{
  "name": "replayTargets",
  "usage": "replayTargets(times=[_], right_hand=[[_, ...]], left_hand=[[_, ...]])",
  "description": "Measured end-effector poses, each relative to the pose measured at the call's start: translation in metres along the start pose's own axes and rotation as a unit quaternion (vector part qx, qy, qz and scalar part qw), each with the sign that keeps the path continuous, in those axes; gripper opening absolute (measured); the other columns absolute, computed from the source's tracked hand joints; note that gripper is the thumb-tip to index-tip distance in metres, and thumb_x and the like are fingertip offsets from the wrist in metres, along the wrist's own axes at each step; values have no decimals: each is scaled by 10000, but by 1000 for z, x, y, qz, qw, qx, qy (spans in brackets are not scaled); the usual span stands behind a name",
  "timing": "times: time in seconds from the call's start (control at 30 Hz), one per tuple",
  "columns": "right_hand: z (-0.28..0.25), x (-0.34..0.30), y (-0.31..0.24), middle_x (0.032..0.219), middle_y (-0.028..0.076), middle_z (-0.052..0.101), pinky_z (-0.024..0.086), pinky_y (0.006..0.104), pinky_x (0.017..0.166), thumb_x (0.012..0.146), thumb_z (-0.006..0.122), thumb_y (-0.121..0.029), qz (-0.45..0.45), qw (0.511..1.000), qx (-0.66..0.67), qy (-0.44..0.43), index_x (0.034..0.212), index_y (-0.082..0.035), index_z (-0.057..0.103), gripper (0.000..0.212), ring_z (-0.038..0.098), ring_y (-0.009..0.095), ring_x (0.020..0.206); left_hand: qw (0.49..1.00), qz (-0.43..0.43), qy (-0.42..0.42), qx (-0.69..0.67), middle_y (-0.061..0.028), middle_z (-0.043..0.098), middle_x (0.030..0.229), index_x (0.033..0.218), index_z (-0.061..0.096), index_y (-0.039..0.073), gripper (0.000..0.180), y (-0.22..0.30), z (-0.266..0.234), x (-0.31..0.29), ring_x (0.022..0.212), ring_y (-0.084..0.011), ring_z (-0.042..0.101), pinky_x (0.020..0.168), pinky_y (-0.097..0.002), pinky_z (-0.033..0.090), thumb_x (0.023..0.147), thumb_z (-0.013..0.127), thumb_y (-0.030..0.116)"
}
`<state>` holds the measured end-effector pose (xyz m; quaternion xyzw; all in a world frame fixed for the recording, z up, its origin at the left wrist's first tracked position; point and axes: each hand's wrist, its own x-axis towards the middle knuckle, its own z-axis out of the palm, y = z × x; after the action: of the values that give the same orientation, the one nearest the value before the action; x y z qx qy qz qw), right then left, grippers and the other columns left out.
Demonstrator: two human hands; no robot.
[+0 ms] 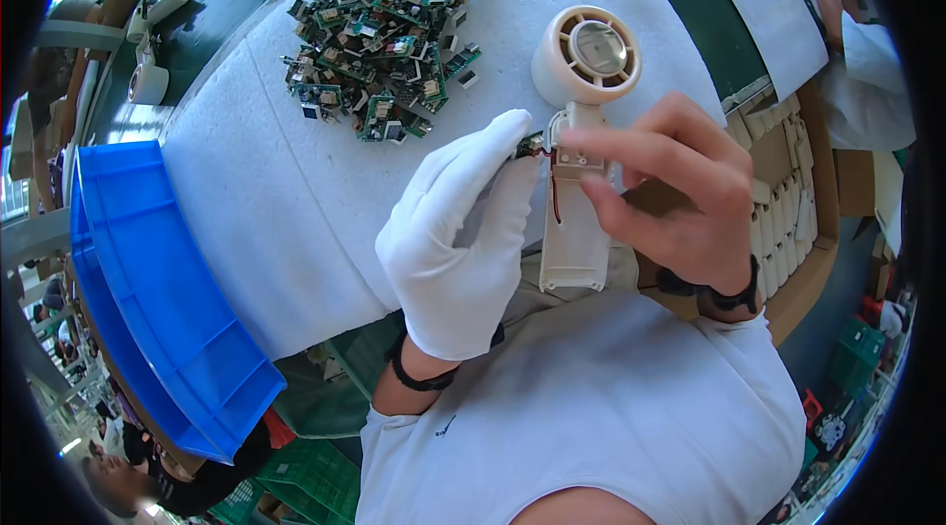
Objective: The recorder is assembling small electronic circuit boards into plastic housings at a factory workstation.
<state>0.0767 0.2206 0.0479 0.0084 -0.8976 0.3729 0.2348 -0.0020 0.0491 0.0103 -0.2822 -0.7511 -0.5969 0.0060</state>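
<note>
A cream handheld fan (574,251) with its handle casing laid bare sits in front of me, its round head (597,47) pointing away. Thin dark and red wires run down inside the handle. My left hand (455,239), in a white glove, pinches a small green circuit board (529,145) between thumb and fingers, close beside the fan's neck. From the other side my bare right hand (685,190) holds the casing just below the head, with index finger and thumb curled onto it. The fingers partly hide the spot where board and wires meet.
A heap of green circuit boards (384,47) lies on the white foam-covered table (266,220). On the left stands a blue bin (182,298). To the right, a cardboard box (826,210) holds rows of cream casings. Other people are nearby at the edges.
</note>
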Motion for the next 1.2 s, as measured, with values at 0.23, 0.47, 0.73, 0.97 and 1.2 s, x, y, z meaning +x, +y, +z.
replayTargets(times=[0.23,0.47,0.73,0.97,1.2], right_hand=[[-6,6,1,892,2,658,527,317,687,668,821,8,-77,989,-22,-127,965,-127,785,328,609,201,819],[6,-1,6,975,30,725,541,315,713,741,808,12,-150,987,-37,-40,981,-99,763,268,644,238,874],[22,-4,-3,965,87,717,530,304,734,833,751,20,36,995,-30,93,1012,-37,748,187,645,231,906],[25,-7,-9,937,72,645,500,297,683,845,746,12,30,995,-71,60,1016,-31,746,177,601,205,894],[25,-3,-4,912,59,611,470,298,639,834,770,-10,-3,994,-92,62,992,-31,749,161,567,196,836]], left_hand=[[985,-109,-19,-134,-112,733,1068,1195,716,9,329,4,-3,2,927,-153,711,807,-276,559,873,717,-59],[987,-92,-36,-130,-98,722,1073,1215,703,0,333,2,-8,3,935,-138,704,822,-280,566,889,699,-68],[964,-148,-39,-218,-114,712,1090,1216,692,-22,330,5,-5,1,947,-158,707,837,-287,574,894,677,-92],[973,-111,-23,-202,-122,722,1090,1188,706,-20,302,-1,-2,0,956,-169,705,838,-298,568,893,688,-80],[982,-81,-30,-170,-125,738,1075,1147,727,-8,274,-3,-3,0,937,-193,709,840,-309,553,879,713,-62]])
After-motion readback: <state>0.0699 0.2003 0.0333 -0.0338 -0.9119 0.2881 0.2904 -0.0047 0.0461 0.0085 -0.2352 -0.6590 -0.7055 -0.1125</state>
